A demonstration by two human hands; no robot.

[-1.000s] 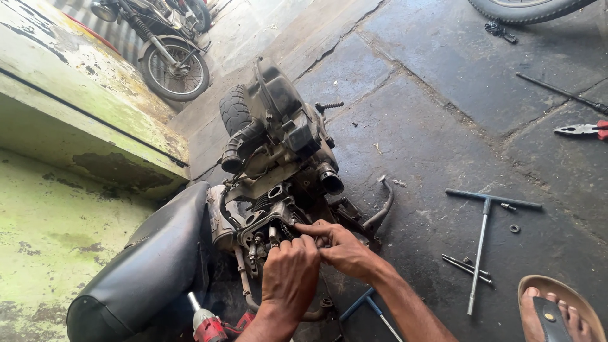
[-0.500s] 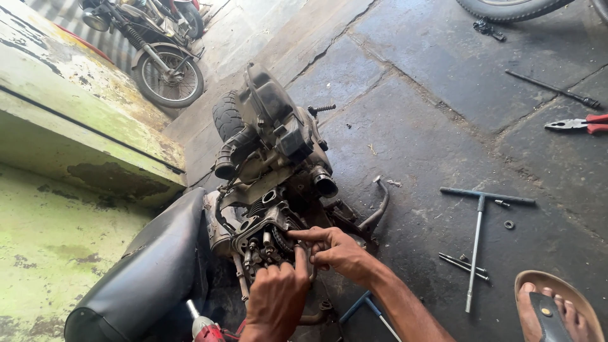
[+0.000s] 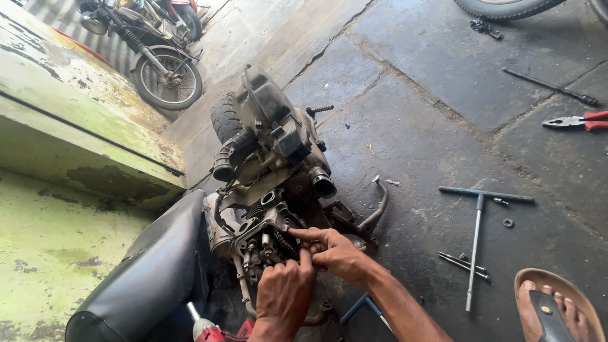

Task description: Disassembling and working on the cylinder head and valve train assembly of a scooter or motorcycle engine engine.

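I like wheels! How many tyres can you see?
3: motorcycle front tyre upper left, scooter tyre behind the engine, and another tyre at the top edge. More may be hidden.

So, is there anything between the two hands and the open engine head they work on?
Nothing visible: the left hand and right hand already rest with fingertips on the open engine head.

Head camera looks steeply down, close over engine (image 3: 272,190)
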